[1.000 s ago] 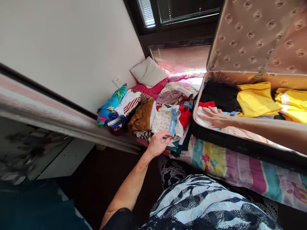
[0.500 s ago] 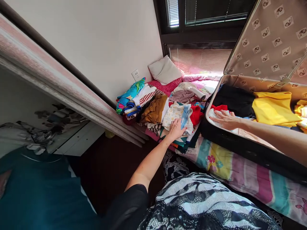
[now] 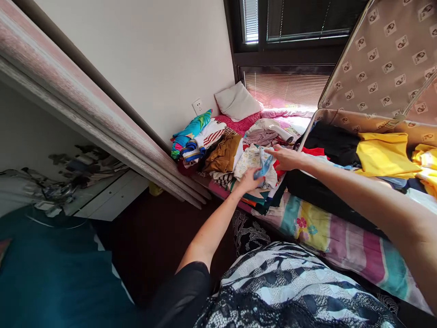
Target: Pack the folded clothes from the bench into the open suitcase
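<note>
A white printed garment (image 3: pixel 248 157) with a blue band lies folded on top of a clothes pile. My left hand (image 3: pixel 249 180) is closed on its near edge, thumb and fingers at the lower end of the blue band. From the right, my right hand (image 3: pixel 287 159) reaches over the garment's far corner with fingers stretched and apart, at the upper end of the band. Whether those fingertips press on the cloth I cannot tell. Red cloth (image 3: pixel 279 175) shows beneath the right hand. Green and dark folded clothes (image 3: pixel 261 199) lie under the printed garment.
An open suitcase (image 3: pixel 312 180) stands at the right, holding black clothes (image 3: pixel 336 143) and a yellow garment (image 3: pixel 382 152). Left of the pile are a brown garment (image 3: pixel 221 154) and a bright blue patterned cloth (image 3: pixel 191 130). A pillow (image 3: pixel 238 101) rests by the wall near the window.
My right hand has left the white cloth inside the suitcase and moved left to the printed garment. My left hand has closed on the garment's edge, and the blue band has shifted and bent.
</note>
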Motion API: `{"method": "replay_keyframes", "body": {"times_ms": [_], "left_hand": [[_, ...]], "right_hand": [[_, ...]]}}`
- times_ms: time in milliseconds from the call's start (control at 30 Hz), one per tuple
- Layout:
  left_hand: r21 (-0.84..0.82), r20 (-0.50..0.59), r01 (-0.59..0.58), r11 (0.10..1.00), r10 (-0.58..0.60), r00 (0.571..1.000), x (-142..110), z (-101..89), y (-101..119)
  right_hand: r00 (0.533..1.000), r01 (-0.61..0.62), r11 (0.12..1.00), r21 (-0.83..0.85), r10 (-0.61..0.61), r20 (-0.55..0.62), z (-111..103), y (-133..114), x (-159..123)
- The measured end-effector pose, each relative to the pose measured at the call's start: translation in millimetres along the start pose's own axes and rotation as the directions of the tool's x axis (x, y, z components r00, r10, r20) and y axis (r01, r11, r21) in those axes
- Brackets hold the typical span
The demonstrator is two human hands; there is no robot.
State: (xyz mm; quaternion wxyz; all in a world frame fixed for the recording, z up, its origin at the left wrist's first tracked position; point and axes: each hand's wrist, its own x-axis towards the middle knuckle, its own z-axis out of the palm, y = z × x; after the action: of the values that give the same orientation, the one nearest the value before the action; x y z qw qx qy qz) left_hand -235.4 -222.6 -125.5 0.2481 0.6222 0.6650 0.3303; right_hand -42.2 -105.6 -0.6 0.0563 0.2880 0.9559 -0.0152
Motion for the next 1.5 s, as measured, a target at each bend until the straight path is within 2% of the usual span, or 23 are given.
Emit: {"method": "replay_keyframes", "body": {"times_ms": [67,100,200,267,333,433,500,567,633,700,800,867,933,1000,1067,1100,1133,1200,1267,1300,1400,1500], "left_hand": [[0.157,0.095,-0.159,0.975,0.146,0.985,-13.1,6.7,4.6],[0.215,0.133,-0.207,0.955,0.181,0.974,-18.5,7.4,5.4],[0.247,0.148,-0.247,0.937,0.216,0.965,-25.4,-2.2,0.6],[0.253,0.074,-0.186,0.949,0.173,0.982,-22.5,-14.4,-6.2],[0.284,-0.064,-0.046,0.958,0.067,0.996,-16.1,-25.5,-11.6],[0.299,-0.239,0.185,0.936,-0.114,0.964,-5.5,-34.2,-11.6],[0.29,-0.278,0.294,0.911,-0.214,0.937,-0.1,-35.3,-7.2],[0.262,-0.272,0.367,0.892,-0.297,0.915,3.4,-35.6,-2.4],[0.192,-0.259,0.408,0.892,-0.355,0.898,6.0,-36.8,1.7],[0.063,-0.283,0.396,0.916,-0.364,0.887,9.3,-38.9,6.2],[-0.26,-0.333,0.245,0.934,-0.326,0.885,19.1,-42.7,18.5],[-0.502,-0.301,0.089,0.86,-0.27,0.915,28.6,-46.3,29.5],[-0.673,-0.256,-0.024,0.739,-0.202,0.945,36.7,-51.3,38.1],[-0.751,-0.249,-0.06,0.658,-0.198,0.948,39.6,-55.5,40.2],[-0.778,-0.262,-0.022,0.628,-0.291,0.92,34.9,-55.0,34.2],[-0.783,-0.266,0.016,0.622,-0.358,0.895,30.0,-52.1,28.7],[-0.782,-0.266,0.065,0.619,-0.426,0.865,23.8,-47.3,22.3],[-0.752,-0.259,0.177,0.635,-0.531,0.807,9.6,-33.5,9.2],[-0.659,-0.267,0.286,0.696,-0.572,0.775,-3.8,-18.2,-1.3],[-0.585,-0.281,0.328,0.742,-0.565,0.776,-9.0,-11.7,-4.9],[-0.282,-0.308,0.379,0.882,-0.457,0.835,-16.0,-0.9,-9.6],[-0.039,-0.248,0.391,0.92,-0.388,0.888,-10.2,-1.1,-9.4]], "right_hand": [[0.999,0.022,0.995,-0.1,-0.019,0.03,18.9,-13.0,11.1],[0.998,0.046,0.988,-0.149,-0.04,0.044,26.8,-16.2,15.2],[0.988,0.152,0.958,-0.245,-0.138,0.077,39.0,-15.5,22.0],[0.981,0.184,0.95,-0.251,-0.162,0.105,37.6,-9.6,23.1],[0.981,0.162,0.962,-0.222,-0.133,0.141,31.1,-3.1,23.2],[0.99,0.033,0.982,-0.187,-0.007,0.138,18.7,-0.1,24.6],[0.995,-0.062,0.992,-0.114,0.07,0.074,13.4,-6.4,28.1],[0.994,-0.106,0.994,-0.002,0.106,0.041,14.1,-20.3,33.7],[0.993,-0.105,0.987,0.119,0.097,0.074,22.4,-40.0,40.1],[0.992,-0.111,0.959,0.261,0.091,0.086,37.7,-61.3,45.9],[0.98,-0.135,0.817,0.56,0.193,-0.045,65.5,-84.9,53.6],[0.937,-0.088,0.648,0.756,0.312,-0.158,80.1,-88.6,59.1],[0.893,-0.023,0.392,0.919,0.422,-0.158,87.9,-81.8,64.4],[0.857,0.021,0.062,0.998,0.513,-0.05,88.5,-67.2,68.1],[0.813,0.093,-0.271,0.958,0.577,0.084,82.7,-47.6,68.6],[0.797,0.146,-0.401,0.905,0.59,0.132,77.8,-36.8,67.6],[0.791,0.194,-0.492,0.849,0.59,0.161,71.8,-25.4,65.8],[0.799,0.257,-0.569,0.781,0.58,0.16,56.8,-2.1,60.1],[0.797,0.303,-0.536,0.788,0.595,0.099,38.3,20.3,52.5],[0.788,0.334,-0.496,0.802,0.614,0.051,28.0,30.3,48.3],[0.737,0.446,-0.373,0.813,0.669,-0.097,-4.5,50.0,34.6],[0.68,0.519,-0.359,0.776,0.723,-0.121,-30.9,50.7,20.9]]}}
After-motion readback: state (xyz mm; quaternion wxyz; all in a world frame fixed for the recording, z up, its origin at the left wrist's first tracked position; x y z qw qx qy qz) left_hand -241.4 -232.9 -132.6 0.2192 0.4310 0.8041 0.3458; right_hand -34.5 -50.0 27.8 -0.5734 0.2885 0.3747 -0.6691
